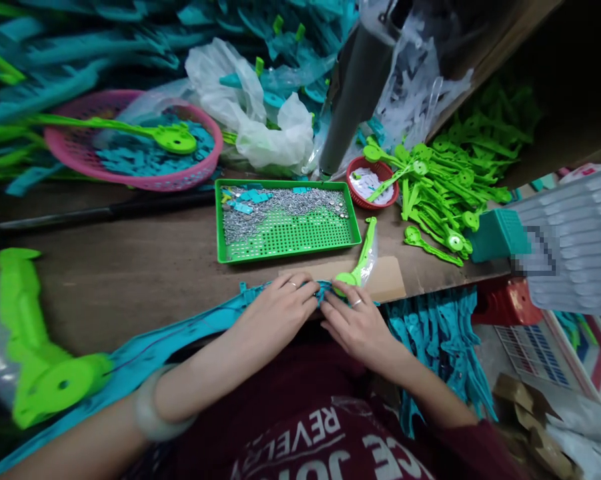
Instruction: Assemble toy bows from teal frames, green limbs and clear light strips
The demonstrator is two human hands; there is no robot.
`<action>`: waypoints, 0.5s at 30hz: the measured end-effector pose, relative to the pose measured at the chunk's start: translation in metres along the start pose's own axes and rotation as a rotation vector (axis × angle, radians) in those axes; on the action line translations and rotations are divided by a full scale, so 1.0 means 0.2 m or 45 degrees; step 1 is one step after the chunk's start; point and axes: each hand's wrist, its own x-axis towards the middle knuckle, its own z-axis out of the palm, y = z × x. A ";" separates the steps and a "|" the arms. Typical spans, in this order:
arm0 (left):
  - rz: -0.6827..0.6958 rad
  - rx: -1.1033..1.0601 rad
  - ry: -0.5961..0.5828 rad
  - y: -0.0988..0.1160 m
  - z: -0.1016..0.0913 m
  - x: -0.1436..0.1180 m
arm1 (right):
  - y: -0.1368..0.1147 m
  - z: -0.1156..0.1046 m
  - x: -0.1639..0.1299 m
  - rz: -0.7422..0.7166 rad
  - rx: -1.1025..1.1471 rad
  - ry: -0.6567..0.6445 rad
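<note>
A long blue plastic strip-like part runs along the front edge of the bench, with a thin dark wire or cord visible along it. My left hand lies over its right end, fingers bent and closed on it. Facing it, my right hand has its fingertips on the same end, beside a bright green arm piece with a clear film-like sheet. What lies between the fingertips is mostly hidden. A larger-looking green arm piece sits at the strip's left end. Cardboard lies under the right-hand piece.
Behind my hands, a green perforated tray holds small metal parts. A pink basket contains blue pieces; a small red basket has white ones. A grey post rises behind. Green arms are heaped right; blue parts hang below the edge.
</note>
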 end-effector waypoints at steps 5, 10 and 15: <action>-0.001 0.003 -0.046 0.01 -0.02 0.01 | -0.11 0.06 -0.08 0.099 -0.094 0.158; 0.031 0.038 -0.082 0.00 -0.03 0.01 | -0.14 0.12 -0.03 0.251 -0.042 0.201; 0.075 0.007 -0.055 -0.02 0.00 0.00 | -0.08 0.06 -0.01 0.244 0.211 0.332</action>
